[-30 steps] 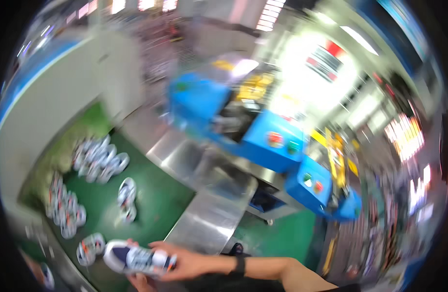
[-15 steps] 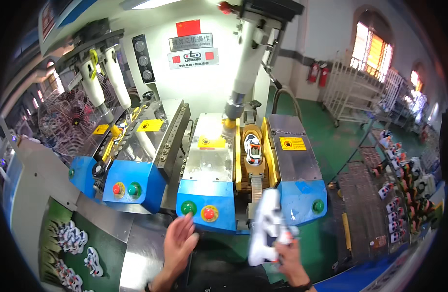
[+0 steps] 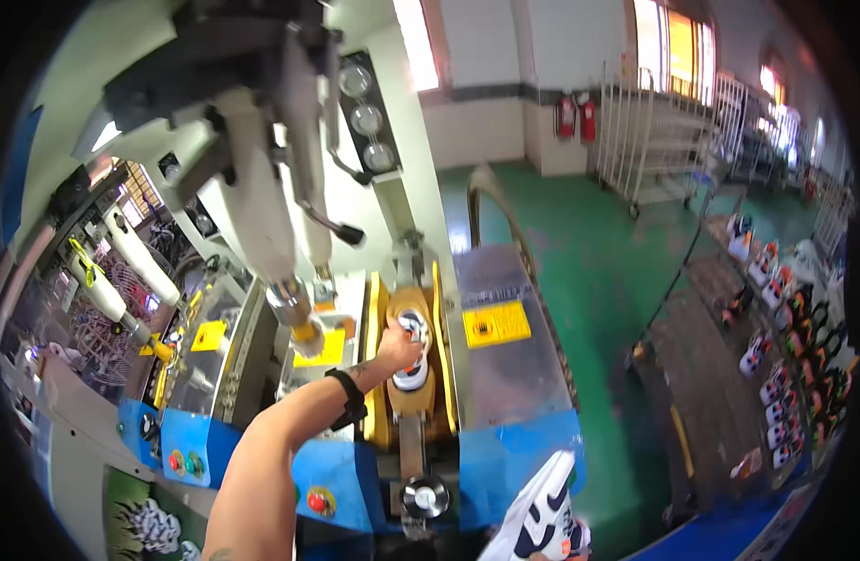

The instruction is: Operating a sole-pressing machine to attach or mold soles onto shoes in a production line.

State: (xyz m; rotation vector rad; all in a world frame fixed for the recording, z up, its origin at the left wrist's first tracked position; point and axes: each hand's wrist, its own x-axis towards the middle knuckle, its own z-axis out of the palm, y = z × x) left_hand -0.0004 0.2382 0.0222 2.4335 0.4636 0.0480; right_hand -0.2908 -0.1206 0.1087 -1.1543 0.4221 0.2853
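Observation:
My left hand (image 3: 399, 348) reaches into the press, its fingers closed on the upper of a white, black and orange sneaker (image 3: 411, 379). That sneaker lies in a tan cradle (image 3: 413, 404) between two yellow side plates (image 3: 374, 374). The hand covers the middle of the shoe. A second sneaker (image 3: 533, 524), white with dark patches and orange marks, is tilted toe up at the lower edge. My right hand holds it from below, almost wholly out of the picture.
A white cylinder with a yellow tip (image 3: 304, 337) hangs left of my forearm. Blue button housings (image 3: 332, 477) front the machine, with a metal-topped block (image 3: 509, 341) at right. A rack of shoes (image 3: 776, 374) stands far right; more sneakers (image 3: 150, 528) sit lower left.
My left hand has gone from near the green button to the sneaker in the cradle. The right-hand sneaker has dropped lower. The view has turned right and the machine appears closer.

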